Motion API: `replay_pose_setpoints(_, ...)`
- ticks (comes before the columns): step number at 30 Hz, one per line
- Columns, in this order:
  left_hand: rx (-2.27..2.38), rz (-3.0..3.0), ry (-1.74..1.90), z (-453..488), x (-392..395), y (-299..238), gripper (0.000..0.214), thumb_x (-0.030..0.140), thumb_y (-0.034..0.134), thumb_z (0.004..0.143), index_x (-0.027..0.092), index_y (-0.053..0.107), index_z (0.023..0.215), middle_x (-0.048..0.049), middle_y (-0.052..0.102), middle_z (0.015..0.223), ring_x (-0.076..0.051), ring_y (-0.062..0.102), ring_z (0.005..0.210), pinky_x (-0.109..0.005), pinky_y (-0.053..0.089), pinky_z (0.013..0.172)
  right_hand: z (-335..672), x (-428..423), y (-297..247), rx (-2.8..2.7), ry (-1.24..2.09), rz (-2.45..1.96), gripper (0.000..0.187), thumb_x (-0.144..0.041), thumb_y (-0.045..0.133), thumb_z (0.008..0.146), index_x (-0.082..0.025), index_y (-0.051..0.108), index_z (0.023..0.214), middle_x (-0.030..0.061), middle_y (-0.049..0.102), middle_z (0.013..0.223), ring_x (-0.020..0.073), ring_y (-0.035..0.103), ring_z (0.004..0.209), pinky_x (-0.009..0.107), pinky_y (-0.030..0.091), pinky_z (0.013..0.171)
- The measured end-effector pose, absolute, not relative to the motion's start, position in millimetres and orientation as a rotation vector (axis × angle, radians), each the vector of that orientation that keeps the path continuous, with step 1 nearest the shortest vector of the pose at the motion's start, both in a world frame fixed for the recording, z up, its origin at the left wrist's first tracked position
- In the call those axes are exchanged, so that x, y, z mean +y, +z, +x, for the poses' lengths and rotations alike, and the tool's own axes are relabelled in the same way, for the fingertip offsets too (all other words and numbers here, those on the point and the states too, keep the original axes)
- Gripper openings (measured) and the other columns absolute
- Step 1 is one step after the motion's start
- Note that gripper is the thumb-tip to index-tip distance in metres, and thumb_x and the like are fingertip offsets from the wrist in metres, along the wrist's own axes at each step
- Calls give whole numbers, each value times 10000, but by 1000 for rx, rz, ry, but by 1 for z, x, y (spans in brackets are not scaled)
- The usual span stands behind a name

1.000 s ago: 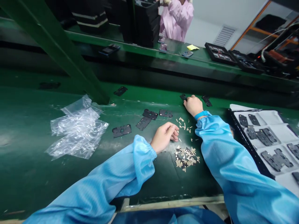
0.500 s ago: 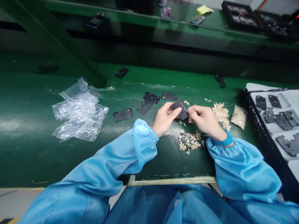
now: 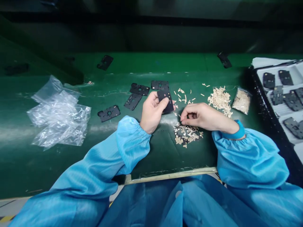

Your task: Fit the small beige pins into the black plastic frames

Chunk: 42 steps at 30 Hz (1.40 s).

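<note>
My left hand is closed round a flat black plastic phone part, thumb on its face and fingers behind. The part is tilted up above the bench, and a few small light dots show along it. Lower and to its right is my right hand, thumb and fingertips pinched together at the back edge of a pile of small tan and metallic pieces. What those fingertips hold, if anything, is too small to make out. Thin tan strips lie scattered behind both hands.
Clear plastic bags are heaped on the left of the green bench. Several similar black parts lie nearby. At right are a tan heap, a filled small bag and a black-edged tray of black parts.
My right hand has left the black part and moved down to the pile of small pieces. My left hand still holds the part, now turned more upright. The camera view has tilted downward.
</note>
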<state>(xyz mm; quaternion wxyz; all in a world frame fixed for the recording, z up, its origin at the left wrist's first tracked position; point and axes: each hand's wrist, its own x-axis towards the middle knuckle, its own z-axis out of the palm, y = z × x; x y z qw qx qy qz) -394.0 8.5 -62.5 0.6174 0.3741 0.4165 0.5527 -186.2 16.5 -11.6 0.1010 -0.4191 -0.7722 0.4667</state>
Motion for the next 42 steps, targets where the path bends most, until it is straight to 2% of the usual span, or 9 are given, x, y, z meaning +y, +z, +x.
replay_pose_setpoints(6,970,866,1252,-394,9,-62,259,387,659,915,202,487,976,24,659,808,-94,666,634,-248,600,644,-196,8,-13,-2413,1270,-1147,18,-197,711,827,-212,720,831,6,668,820,121,550,677,258,404,630)
replay_pose_setpoints(12,1002,985,1120,-394,9,-58,181,372,514,985,204,457,1022,-32,712,915,-86,615,572,-190,443,460,-189,17,-14,-1849,1725,-1397,102,-270,663,832,-198,644,763,-31,584,622,101,495,540,237,379,528)
replay_pose_setpoints(15,1072,1240,1015,-397,6,-55,168,325,590,937,185,529,1006,-20,702,850,-82,555,553,-212,418,507,-188,20,-13,-1762,1772,-1406,111,-269,660,839,-192,629,765,-53,524,556,77,424,482,219,307,472)
replay_pose_setpoints(20,1196,1644,859,-400,4,-51,296,369,768,791,195,622,981,6,660,831,-160,588,755,-267,437,685,-190,19,-17,-1763,1740,-1420,94,-253,683,828,-183,630,793,-63,515,535,63,403,453,206,272,445)
replay_pose_setpoints(28,1182,1596,870,-401,6,-52,216,327,727,818,198,587,921,-1,623,788,-169,562,714,-275,408,650,-193,16,-14,-1647,1845,-1364,236,-328,790,806,-183,640,915,-30,625,669,79,511,530,194,379,465)
replay_pose_setpoints(34,1074,1523,880,-403,8,-51,183,270,725,810,203,555,823,33,574,661,-129,516,578,-253,377,558,-192,-11,-14,-1655,1644,-1531,276,-409,818,797,-197,673,897,-19,649,664,98,522,513,226,393,459)
replay_pose_setpoints(39,1024,1501,884,-402,8,-52,151,255,706,818,200,568,843,31,603,684,-116,537,556,-243,393,545,-193,-33,-7,-1886,1492,-1435,254,-451,698,907,-219,788,852,81,741,955,190,652,790,297,493,600)
replay_pose_setpoints(40,1024,1502,877,-402,7,-52,151,257,701,823,200,564,847,31,606,688,-115,543,552,-241,390,539,-192,-35,-6,-1863,1478,-1436,266,-454,694,909,-217,781,823,88,738,993,185,647,780,295,486,588)
replay_pose_setpoints(42,1024,1510,861,-402,7,-52,159,269,693,833,204,548,842,34,601,687,-112,548,535,-239,379,520,-192,-35,-6,-1729,1473,-1520,267,-470,727,879,-212,735,813,62,712,866,135,567,604,271,411,485)
